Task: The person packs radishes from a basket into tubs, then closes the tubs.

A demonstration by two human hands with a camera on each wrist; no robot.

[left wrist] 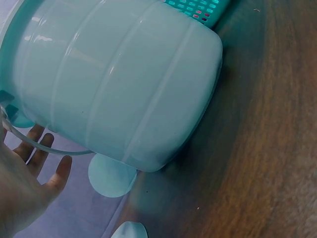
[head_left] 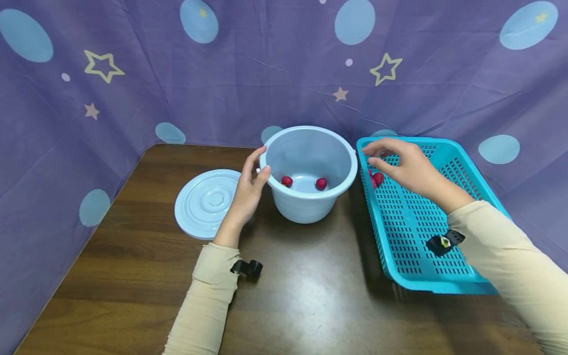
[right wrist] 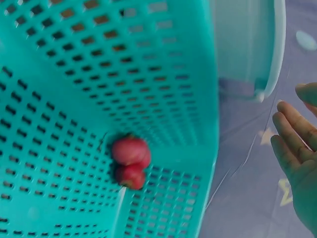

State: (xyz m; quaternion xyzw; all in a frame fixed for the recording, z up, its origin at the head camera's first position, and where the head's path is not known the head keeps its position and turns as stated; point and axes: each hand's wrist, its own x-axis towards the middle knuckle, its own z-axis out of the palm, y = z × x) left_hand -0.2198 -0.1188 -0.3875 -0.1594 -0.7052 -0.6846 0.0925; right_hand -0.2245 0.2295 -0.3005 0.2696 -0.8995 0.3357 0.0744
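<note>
A pale blue bucket (head_left: 306,209) stands upright, with two small red radish-like pieces (head_left: 321,184) inside. At its left rim is my left hand (head_left: 245,193), index finger and thumb spread and touching the rim. In the left wrist view, the thin bucket handle (left wrist: 74,152) hangs across that hand's fingers. My right hand (head_left: 404,165) hovers over the far left part of a turquoise basket (head_left: 382,246), fingers loosely bent and nothing between them. Several more red pieces (right wrist: 130,150) lie clustered in a basket corner, partly seen past the right hand in the head view.
A round pale blue lid (head_left: 206,202) lies flat on the wooden table (head_left: 284,296), left of the bucket and partly behind the left hand. The basket stands close to the bucket's right side. A purple patterned cloth (head_left: 284,64) hangs behind the table.
</note>
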